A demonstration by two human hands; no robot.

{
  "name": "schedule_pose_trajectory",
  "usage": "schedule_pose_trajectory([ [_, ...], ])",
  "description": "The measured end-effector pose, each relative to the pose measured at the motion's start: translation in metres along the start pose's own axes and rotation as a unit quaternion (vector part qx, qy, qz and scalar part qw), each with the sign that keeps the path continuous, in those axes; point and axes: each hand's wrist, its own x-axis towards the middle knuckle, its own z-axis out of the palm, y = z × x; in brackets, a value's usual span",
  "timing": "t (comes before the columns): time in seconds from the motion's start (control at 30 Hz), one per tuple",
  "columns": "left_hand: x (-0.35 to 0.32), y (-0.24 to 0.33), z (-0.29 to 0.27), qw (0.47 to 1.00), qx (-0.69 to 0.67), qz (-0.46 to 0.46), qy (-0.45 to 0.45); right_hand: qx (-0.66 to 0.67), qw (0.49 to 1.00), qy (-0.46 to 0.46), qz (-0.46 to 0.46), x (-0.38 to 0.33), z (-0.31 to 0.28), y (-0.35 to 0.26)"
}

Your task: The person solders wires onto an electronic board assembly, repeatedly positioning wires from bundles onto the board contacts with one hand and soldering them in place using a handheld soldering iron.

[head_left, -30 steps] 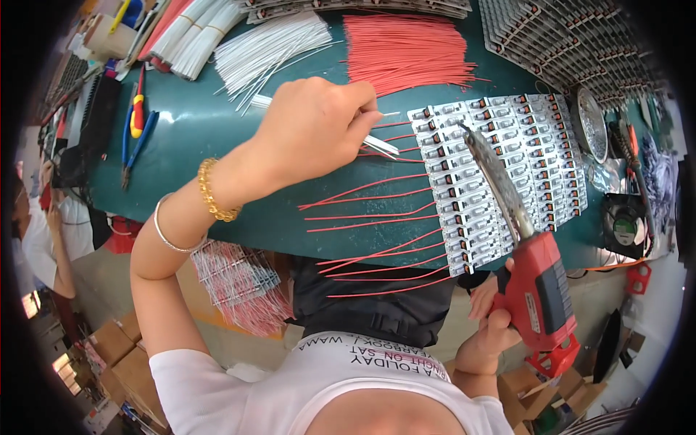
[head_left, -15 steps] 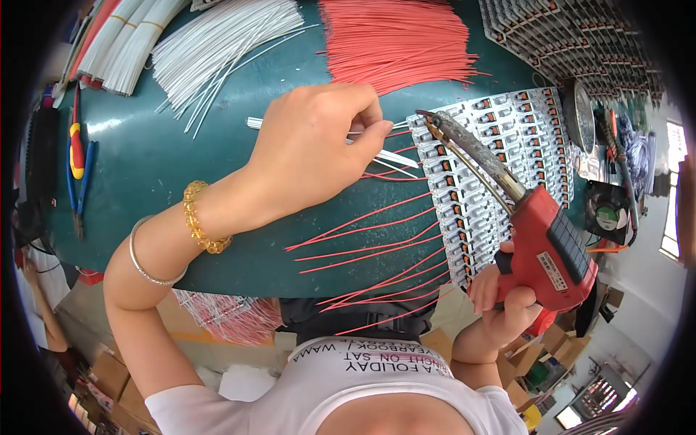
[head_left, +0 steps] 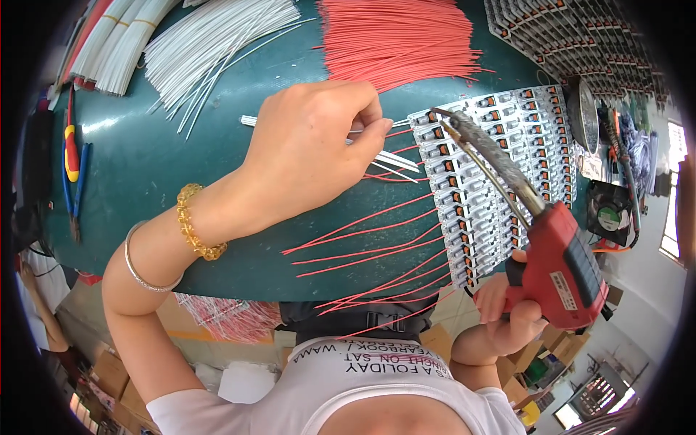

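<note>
Fingers pinching thin red wire; red pistol-shaped soldering gun alongside.

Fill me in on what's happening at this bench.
A person is soldering at a green table. The right hand grips a red soldering gun, its tip over the top end of a panel of small circuit boards. The left hand pinches a red wire at that same end. Several red wires already fan out from the panel's lower boards. Bundles of loose red wires and white wires lie behind.
</note>
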Motion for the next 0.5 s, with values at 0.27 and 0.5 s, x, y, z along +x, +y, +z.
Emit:
schedule_pose_trajectory([
  [0.27, 0.001, 0.000, -0.001, 1.000, 0.018, 0.000, -0.007, 0.041, 0.998, -0.025, -0.035, -0.002, -0.003, -0.011],
  [0.5, 0.000, 0.002, -0.003, 0.998, -0.056, 0.005, -0.012, 0.041, 0.999, -0.005, -0.017, -0.010, 0.001, -0.006],
])
